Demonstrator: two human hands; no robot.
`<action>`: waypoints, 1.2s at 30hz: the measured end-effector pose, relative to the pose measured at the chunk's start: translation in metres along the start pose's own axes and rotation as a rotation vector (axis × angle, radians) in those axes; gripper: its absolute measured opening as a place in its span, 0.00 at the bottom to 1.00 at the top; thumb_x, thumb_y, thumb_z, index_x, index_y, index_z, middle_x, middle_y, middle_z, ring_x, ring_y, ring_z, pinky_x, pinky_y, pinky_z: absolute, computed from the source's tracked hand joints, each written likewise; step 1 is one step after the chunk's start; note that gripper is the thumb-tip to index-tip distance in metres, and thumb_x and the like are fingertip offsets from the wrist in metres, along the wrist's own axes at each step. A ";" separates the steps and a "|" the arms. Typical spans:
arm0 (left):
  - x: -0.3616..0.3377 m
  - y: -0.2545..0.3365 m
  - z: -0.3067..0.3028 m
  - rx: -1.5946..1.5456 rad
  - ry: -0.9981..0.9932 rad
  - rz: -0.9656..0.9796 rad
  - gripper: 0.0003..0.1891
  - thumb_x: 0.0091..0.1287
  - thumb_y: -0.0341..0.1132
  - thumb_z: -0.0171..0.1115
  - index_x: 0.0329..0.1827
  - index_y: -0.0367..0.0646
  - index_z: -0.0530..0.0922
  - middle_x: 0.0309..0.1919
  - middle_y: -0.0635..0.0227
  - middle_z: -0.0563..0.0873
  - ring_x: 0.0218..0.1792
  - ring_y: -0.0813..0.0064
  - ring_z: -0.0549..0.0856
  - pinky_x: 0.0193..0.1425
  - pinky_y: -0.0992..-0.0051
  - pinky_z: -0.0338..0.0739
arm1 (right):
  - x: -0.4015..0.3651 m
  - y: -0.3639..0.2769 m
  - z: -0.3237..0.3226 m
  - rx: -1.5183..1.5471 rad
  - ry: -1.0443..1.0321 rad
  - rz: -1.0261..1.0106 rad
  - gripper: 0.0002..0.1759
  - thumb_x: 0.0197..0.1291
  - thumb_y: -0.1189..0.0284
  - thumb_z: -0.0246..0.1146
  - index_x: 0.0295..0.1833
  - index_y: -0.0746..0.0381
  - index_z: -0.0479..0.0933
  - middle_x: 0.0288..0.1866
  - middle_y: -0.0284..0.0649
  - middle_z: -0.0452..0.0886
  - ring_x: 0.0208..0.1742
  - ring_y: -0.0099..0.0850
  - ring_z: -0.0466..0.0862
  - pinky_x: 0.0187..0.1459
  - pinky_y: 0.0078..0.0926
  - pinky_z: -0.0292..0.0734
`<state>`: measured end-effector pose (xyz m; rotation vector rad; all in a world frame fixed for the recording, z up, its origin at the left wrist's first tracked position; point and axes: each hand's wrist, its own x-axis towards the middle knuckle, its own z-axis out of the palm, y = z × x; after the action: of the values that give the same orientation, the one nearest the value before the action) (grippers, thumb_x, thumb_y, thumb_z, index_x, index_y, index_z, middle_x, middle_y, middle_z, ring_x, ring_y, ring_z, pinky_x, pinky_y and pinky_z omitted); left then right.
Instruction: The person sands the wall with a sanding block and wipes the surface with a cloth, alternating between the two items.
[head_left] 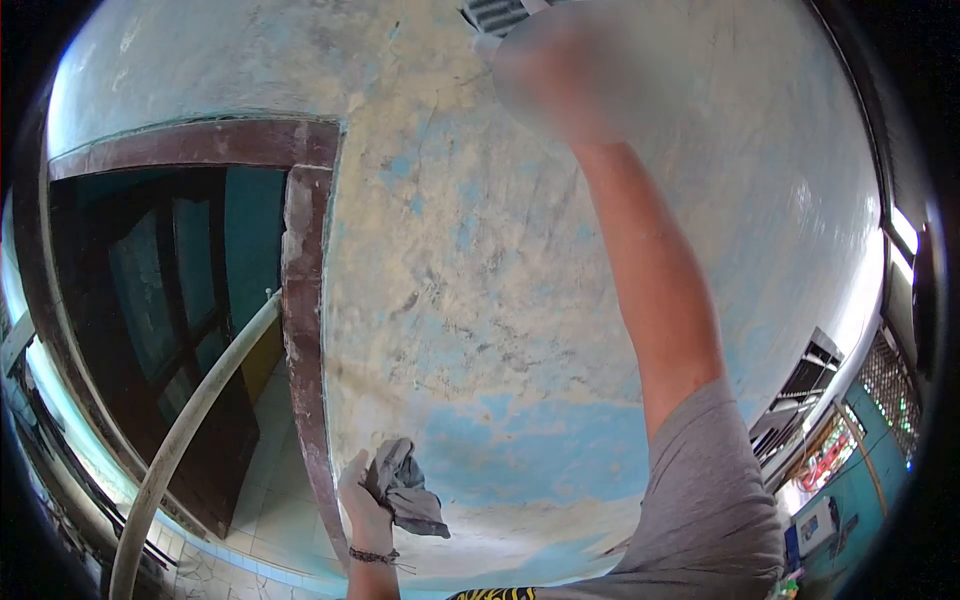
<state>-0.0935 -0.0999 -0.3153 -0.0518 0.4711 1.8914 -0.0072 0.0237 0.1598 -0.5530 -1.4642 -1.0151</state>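
My left hand [360, 500], with a dark braided bracelet at the wrist, is closed on a crumpled grey cloth [408, 492] low down, near the door frame. Above, my right arm reaches up the wall, and my right hand [560, 65] is largely smeared by blur. At its fingers is a dark, grey-striped piece that looks like cloth [497, 15], held against the wall near the top edge. The wall [480, 290] in front of me has worn cream and pale paint with blue patches showing.
At left, a doorway with a chipped brown frame [305, 230] holds a dark door [190, 450]. A long pale pole [190, 425] leans across it. Louvred slats [800, 390] and a teal wall [865, 490] stand at far right.
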 end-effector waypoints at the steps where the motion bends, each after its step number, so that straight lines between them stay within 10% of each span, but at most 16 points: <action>1: 0.010 -0.001 -0.005 0.038 -0.015 0.064 0.04 0.64 0.30 0.63 0.35 0.39 0.77 0.32 0.65 0.83 0.31 0.68 0.83 0.40 0.69 0.79 | -0.009 0.012 0.013 -0.021 0.027 -0.062 0.42 0.42 0.47 0.76 0.67 0.44 0.78 0.59 0.50 0.67 0.59 0.47 0.67 0.62 0.49 0.63; 9: 0.015 0.016 0.055 0.741 -0.035 0.915 0.13 0.65 0.34 0.69 0.32 0.38 0.73 0.24 0.73 0.72 0.26 0.80 0.69 0.31 0.76 0.66 | -0.130 -0.015 -0.028 0.066 -0.261 -0.291 0.41 0.43 0.53 0.77 0.68 0.42 0.76 0.60 0.50 0.66 0.59 0.49 0.66 0.60 0.50 0.62; 14: 0.029 0.021 0.086 1.245 -0.025 1.112 0.17 0.68 0.43 0.66 0.35 0.36 0.74 0.20 0.62 0.74 0.22 0.67 0.76 0.28 0.69 0.68 | -0.206 -0.025 -0.051 0.249 -0.468 -0.444 0.40 0.45 0.52 0.76 0.68 0.42 0.77 0.64 0.52 0.65 0.62 0.49 0.67 0.62 0.51 0.61; 17: 0.026 0.022 0.095 1.321 -0.032 1.182 0.19 0.66 0.47 0.67 0.37 0.38 0.76 0.17 0.58 0.74 0.21 0.57 0.77 0.27 0.63 0.68 | -0.178 -0.008 -0.054 0.241 -0.450 -0.571 0.39 0.47 0.49 0.75 0.68 0.42 0.77 0.67 0.52 0.66 0.64 0.48 0.67 0.64 0.53 0.60; 21: 0.003 0.046 0.135 1.356 0.044 1.178 0.20 0.64 0.50 0.68 0.42 0.40 0.79 0.18 0.57 0.79 0.21 0.52 0.81 0.28 0.58 0.72 | -0.074 0.038 -0.040 -0.018 -0.242 -0.228 0.39 0.47 0.47 0.74 0.67 0.41 0.77 0.67 0.53 0.66 0.66 0.50 0.66 0.65 0.53 0.63; 25: 0.006 0.072 0.216 1.268 -0.015 1.838 0.35 0.67 0.53 0.63 0.71 0.39 0.69 0.26 0.52 0.87 0.29 0.50 0.87 0.34 0.60 0.81 | -0.017 0.074 -0.032 -0.035 -0.110 -0.083 0.41 0.45 0.47 0.74 0.68 0.41 0.76 0.62 0.54 0.68 0.62 0.52 0.68 0.62 0.50 0.65; 27: -0.045 0.096 0.268 1.659 -0.064 1.360 0.41 0.71 0.58 0.54 0.80 0.42 0.54 0.27 0.53 0.87 0.30 0.50 0.87 0.34 0.58 0.81 | -0.029 0.069 -0.036 -0.070 -0.114 -0.097 0.42 0.44 0.47 0.74 0.69 0.41 0.75 0.60 0.53 0.67 0.59 0.52 0.68 0.62 0.51 0.64; 36: -0.011 0.125 0.323 1.923 0.013 1.506 0.40 0.76 0.59 0.42 0.82 0.46 0.44 0.25 0.48 0.86 0.30 0.48 0.87 0.35 0.54 0.82 | -0.234 0.037 -0.092 -0.034 -0.705 -0.574 0.48 0.47 0.49 0.75 0.76 0.36 0.66 0.71 0.57 0.61 0.64 0.51 0.66 0.64 0.51 0.62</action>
<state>-0.1420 -0.0338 0.0214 1.9688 2.5694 1.7132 0.1147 0.0174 -0.0631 -0.5544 -2.3201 -1.3650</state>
